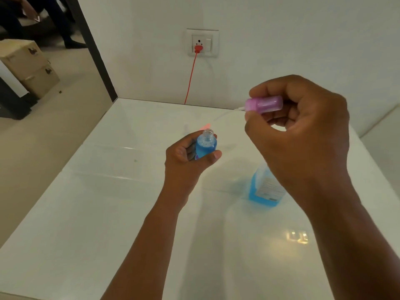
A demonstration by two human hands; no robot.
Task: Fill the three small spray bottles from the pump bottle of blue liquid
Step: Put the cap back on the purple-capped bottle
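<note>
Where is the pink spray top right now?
The pink spray top is pinched in the right hand, up in the air, right of the open small bottle held by the left hand.

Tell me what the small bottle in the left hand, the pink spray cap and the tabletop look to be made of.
Small bottle: clear plastic, probably; blue liquid shows through and the threaded neck is see-through.
Pink spray cap: translucent tinted plastic, slightly glossy; light passes through it.
Tabletop: white, smooth and glossy, since it mirrors a light patch and the red cord; glass or laminate, which one cannot be told.
</note>
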